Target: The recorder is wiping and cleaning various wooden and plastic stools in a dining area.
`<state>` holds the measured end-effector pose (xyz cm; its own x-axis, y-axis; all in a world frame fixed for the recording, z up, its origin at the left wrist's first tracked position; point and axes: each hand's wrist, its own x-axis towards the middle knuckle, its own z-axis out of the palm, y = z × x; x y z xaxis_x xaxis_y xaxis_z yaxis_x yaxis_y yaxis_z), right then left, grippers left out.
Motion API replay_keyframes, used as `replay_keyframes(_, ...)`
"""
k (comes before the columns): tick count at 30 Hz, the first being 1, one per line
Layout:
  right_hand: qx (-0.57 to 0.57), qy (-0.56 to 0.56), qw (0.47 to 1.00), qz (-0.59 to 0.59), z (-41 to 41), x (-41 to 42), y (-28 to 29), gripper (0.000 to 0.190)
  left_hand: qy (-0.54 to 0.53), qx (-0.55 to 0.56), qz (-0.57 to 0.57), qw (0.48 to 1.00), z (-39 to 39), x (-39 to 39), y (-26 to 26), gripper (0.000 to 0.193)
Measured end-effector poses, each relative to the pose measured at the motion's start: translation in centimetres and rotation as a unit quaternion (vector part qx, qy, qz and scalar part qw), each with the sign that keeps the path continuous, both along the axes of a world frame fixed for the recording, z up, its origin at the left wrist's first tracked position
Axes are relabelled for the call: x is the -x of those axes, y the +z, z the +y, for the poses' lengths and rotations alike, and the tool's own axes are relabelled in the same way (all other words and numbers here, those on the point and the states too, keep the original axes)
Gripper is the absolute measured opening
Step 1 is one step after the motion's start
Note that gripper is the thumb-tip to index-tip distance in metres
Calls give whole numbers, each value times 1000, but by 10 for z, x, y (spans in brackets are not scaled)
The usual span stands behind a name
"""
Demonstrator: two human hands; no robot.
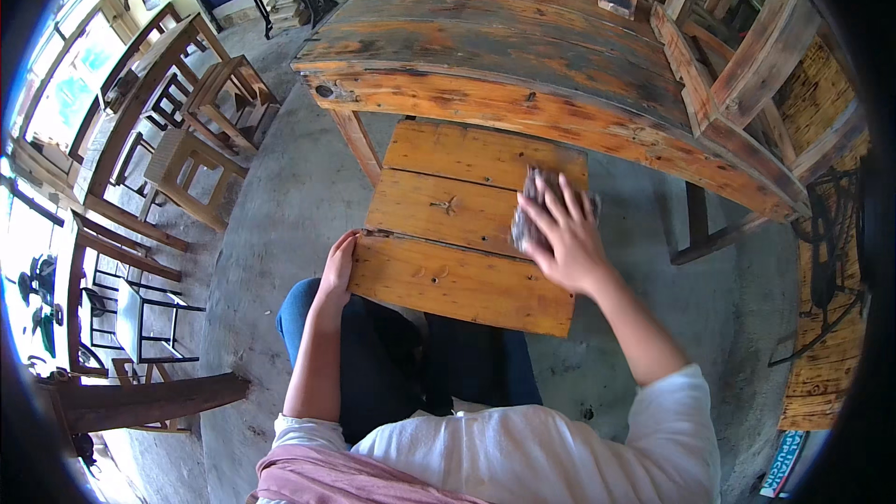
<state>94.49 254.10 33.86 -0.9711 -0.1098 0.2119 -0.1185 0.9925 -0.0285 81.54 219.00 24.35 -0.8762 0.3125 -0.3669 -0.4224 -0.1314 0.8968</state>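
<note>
Before me, over my knees, is a varnished wooden top of three planks [420, 206], with gaps between the boards, a knot and several small dark holes. Whatever is under it cannot be seen. My left hand [339, 269] grips its left edge near the corner. On the right side of the planks, my right hand [560, 224] lies with fingers spread over a crumpled grey cloth [521, 227], pressing it to the surface. The cloth and fingertips look slightly blurred.
A worn wooden table [490, 35] stands just beyond the planks. Upturned wooden furniture [749, 63] rests on its right end. To the left are a woven-pattern plastic stool [185, 164], a wooden stool [227, 94] and a thick wooden beam [154, 402].
</note>
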Motion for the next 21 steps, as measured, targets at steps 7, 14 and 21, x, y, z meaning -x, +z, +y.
replay_keyframes(7,-18,51,995,-88,-98,140,-12,63,3,3,8,1000,5,1,-3,29)
replay_keyframes(14,93,229,965,-89,-132,15,-3,66,-7,-43,-10,999,-2,-2,0,27)
replay_keyframes(21,-9,7,1000,-18,-7,43,-4,63,-8,-33,10,999,3,-2,8,28)
